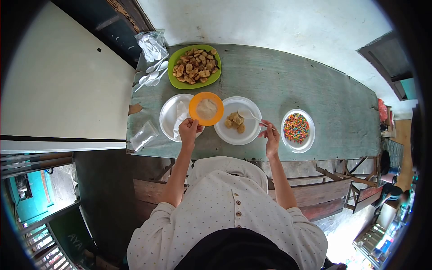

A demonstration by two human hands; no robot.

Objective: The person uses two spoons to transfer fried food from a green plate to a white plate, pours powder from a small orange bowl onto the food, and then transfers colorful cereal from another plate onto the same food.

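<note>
My left hand [189, 129] pinches the near rim of a small orange plate [193, 108] that carries a pale, sugar-like powder [207, 109]. In my right hand [270, 135] is a white plastic spoon [253, 116], its bowl over the food on a white plate [243, 137]. Several pale brown pieces of food [235, 122] lie in the middle of that plate. The orange plate overlaps a second white plate [167, 118], on which a white tissue [181, 118] rests.
A green plate [172, 81] of browned food pieces [196, 66] stands at the back. White spoons [154, 74] lie beside a bag of more [152, 45]. Colourful small pieces [296, 128] fill a white bowl [311, 139] at right. A clear plastic packet [144, 135] lies front left.
</note>
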